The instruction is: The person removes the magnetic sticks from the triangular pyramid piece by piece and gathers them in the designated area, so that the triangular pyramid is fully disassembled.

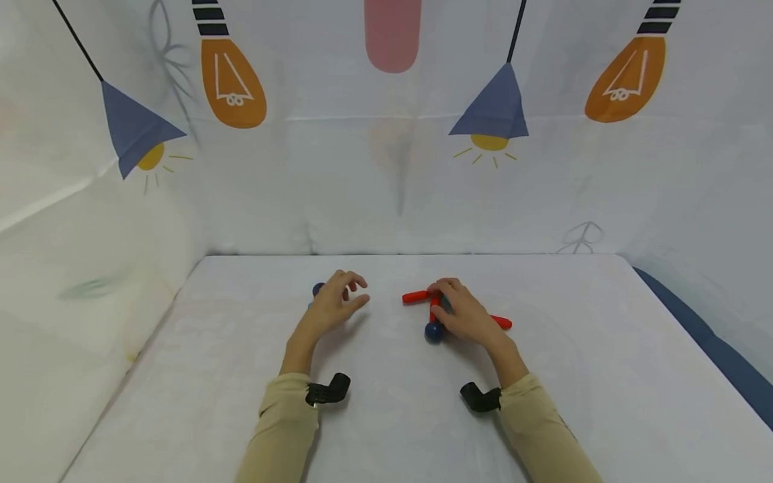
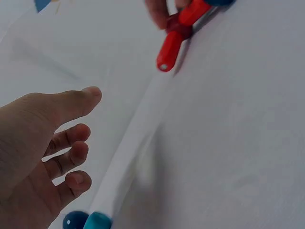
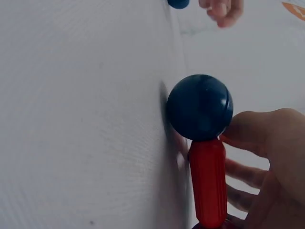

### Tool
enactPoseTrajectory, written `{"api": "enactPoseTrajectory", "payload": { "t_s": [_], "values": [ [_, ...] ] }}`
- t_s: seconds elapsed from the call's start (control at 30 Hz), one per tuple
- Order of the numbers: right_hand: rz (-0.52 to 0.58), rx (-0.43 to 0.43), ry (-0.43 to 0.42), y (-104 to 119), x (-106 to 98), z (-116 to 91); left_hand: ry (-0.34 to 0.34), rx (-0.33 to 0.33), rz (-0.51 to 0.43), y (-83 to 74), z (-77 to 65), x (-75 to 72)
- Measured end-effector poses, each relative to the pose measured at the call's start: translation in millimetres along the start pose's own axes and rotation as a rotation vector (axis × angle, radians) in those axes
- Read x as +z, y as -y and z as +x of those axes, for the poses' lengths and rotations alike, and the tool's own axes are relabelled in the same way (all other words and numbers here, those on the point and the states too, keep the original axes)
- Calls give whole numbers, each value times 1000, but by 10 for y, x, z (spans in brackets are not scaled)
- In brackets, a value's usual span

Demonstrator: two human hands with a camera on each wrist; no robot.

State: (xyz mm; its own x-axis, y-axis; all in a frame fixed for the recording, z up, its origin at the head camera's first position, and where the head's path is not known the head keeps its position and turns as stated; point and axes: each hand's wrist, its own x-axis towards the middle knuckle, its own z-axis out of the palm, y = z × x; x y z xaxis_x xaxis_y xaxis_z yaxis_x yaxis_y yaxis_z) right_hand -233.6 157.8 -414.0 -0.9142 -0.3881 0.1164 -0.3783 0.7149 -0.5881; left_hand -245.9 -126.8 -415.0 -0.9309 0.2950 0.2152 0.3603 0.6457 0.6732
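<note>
Backdrop (image 1: 338, 174): white, lamp-printed, behind your white tabletop (image 1: 398, 429).
Red rods (image 1: 415, 297): at your right hand (image 1: 466, 315), fingers pinching their joint (image 2: 186, 32); one rod points left, another runs toward you, ending in a navy ball (image 1: 433, 333).
Left hand (image 1: 331, 305): the farther one, left of the rods, thumb and fingers parted, holding nothing.

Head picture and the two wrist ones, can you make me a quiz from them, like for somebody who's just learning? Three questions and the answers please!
1. In the head view, which hand is at the red rods?
2. True or false: in the right wrist view, the big blue ball sits at one end of a red rod.
3. Fill in: in the left wrist view, the left hand holds ____.

Key: 1. The right hand. 2. True. 3. Nothing.
</note>
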Motion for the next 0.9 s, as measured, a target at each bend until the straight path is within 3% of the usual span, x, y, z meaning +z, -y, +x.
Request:
{"api": "enactPoseTrajectory", "payload": {
  "t_s": [0.2,0.33,0.6,0.9],
  "values": [
    [-15,11,19,8,51,30,120,-14,42,-244,75,396],
    [-29,14,22,55,98,37,138,-13,76,-334,76,543],
    [-48,-3,3,146,162,46,65,49,111,-382,53,629],
    [-84,37,-33,130,207,45,43,75,146,-378,36,642]
  ]
}}
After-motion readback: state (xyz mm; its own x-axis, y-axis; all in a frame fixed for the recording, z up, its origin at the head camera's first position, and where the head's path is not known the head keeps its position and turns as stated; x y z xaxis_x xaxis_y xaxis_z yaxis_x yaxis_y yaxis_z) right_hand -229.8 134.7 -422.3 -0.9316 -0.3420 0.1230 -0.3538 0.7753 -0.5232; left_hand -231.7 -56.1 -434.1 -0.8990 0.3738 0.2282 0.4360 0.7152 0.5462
